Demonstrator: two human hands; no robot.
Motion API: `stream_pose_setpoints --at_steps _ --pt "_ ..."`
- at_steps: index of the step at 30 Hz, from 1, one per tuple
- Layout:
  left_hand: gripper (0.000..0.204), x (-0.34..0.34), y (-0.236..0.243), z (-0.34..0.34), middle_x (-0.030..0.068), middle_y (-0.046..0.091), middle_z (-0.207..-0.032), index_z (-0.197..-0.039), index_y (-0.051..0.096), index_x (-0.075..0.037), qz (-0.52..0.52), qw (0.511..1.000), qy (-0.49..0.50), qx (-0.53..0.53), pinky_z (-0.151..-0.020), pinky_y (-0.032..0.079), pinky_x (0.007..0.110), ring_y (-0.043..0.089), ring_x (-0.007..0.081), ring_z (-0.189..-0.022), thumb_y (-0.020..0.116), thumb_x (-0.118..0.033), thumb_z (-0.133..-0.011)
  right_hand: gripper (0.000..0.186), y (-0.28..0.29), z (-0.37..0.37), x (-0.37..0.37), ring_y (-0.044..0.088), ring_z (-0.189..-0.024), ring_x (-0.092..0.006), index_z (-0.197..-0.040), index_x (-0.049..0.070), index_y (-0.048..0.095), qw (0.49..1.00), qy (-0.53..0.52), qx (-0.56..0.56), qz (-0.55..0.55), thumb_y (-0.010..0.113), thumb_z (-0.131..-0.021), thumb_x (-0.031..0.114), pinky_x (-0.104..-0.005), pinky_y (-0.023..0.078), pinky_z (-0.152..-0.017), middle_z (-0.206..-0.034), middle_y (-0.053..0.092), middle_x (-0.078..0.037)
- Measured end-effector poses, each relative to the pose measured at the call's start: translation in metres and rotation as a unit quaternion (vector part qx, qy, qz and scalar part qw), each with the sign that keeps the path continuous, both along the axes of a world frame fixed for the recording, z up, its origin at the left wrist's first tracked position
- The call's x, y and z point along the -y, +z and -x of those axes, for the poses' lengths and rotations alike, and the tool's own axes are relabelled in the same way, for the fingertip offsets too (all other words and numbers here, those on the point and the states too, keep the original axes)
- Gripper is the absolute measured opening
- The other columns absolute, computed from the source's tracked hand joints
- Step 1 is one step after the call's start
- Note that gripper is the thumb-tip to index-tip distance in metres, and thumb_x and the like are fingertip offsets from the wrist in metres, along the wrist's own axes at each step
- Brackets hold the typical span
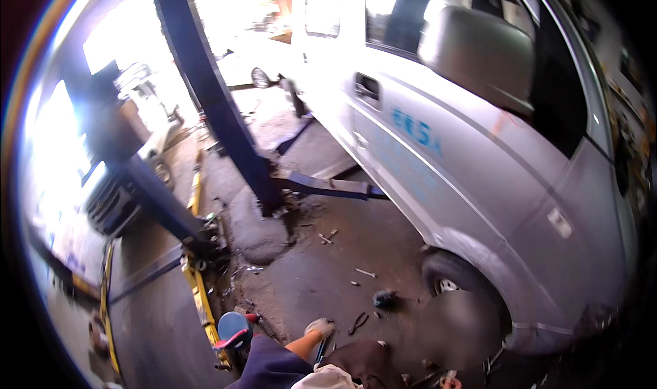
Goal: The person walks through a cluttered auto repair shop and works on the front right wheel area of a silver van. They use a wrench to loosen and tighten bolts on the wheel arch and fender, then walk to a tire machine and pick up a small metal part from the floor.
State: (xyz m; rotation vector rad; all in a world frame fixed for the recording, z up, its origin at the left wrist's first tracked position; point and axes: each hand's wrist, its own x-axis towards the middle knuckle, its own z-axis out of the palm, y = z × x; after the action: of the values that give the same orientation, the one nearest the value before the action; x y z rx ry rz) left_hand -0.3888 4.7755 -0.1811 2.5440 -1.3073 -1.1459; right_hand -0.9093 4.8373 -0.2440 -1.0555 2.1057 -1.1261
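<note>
My left hand [320,326], in a pale glove below a bare forearm and dark blue sleeve, reaches over the floor at lower centre. Its fingers look closed round a slim dark-handled tool [321,350] pointing down toward me. Pliers [358,323] with dark handles lie open just right of the glove. Farther right is a small dark teal lump [384,299] I cannot identify. A bit of skin [449,381] shows at the lower edge; whether it belongs to my right hand is unclear. Pale cloth [327,378] and dark trousers [366,363] fill the lower middle.
A silver van [472,177] stands at right, its front wheel [448,279] near the floor, beside a blurred patch. A blue lift post [219,108] with its arm [328,186] rises left. Wrenches [366,273] are scattered about. A round blue-grey object [235,322] sits left of my sleeve.
</note>
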Motion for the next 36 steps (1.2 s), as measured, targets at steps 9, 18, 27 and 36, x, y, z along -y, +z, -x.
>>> stream_pose_setpoints --at_steps 9,18,27,36 --pt "0.028 0.236 -0.004 0.232 0.0115 0.070 -0.101 -0.104 0.068 -0.003 0.158 0.914 -0.318 -0.196 -0.082 0.049 0.033 0.065 0.0235 -0.095 0.056 -0.025 -0.092 0.019 0.035 -0.094 -0.110 0.066 -0.086 -0.0291 -0.098 0.001 0.065 0.968 -0.197 0.028 -0.153 0.067 -0.083 0.013 -0.0382 0.051 -0.079 -0.091 0.068 -0.015" --pt "0.039 0.216 -0.034 0.488 0.0084 0.067 -0.111 -0.123 0.060 0.002 0.028 0.824 -0.155 -0.544 -0.091 0.047 0.027 0.061 0.0155 -0.102 0.063 -0.023 -0.094 0.015 0.003 -0.053 -0.131 0.065 -0.076 -0.0211 -0.091 0.001 0.065 0.942 -0.284 0.062 -0.169 0.067 -0.085 0.015 -0.0332 0.051 -0.073 -0.081 0.068 -0.011" --pt "0.041 0.267 -0.085 0.555 0.0096 0.063 -0.100 -0.107 0.057 0.003 0.204 0.745 -0.042 -0.634 -0.087 0.055 0.035 0.065 0.0204 -0.093 0.075 -0.026 -0.085 0.022 -0.037 0.093 0.052 0.059 -0.070 -0.0233 -0.092 0.002 0.063 0.989 -0.139 -0.034 -0.027 0.071 -0.088 0.022 -0.0354 0.046 -0.064 -0.079 0.062 -0.011" --pt "0.048 0.274 -0.143 0.588 0.0077 0.063 -0.108 -0.117 0.055 0.001 0.287 0.638 -0.150 -0.698 -0.084 0.049 0.031 0.060 0.0153 -0.095 0.079 -0.016 -0.080 0.035 -0.029 0.205 0.218 0.055 -0.067 -0.0261 -0.086 0.005 0.057 0.909 0.035 -0.363 0.199 0.084 -0.072 0.021 -0.0379 0.045 -0.058 -0.079 0.053 -0.008"
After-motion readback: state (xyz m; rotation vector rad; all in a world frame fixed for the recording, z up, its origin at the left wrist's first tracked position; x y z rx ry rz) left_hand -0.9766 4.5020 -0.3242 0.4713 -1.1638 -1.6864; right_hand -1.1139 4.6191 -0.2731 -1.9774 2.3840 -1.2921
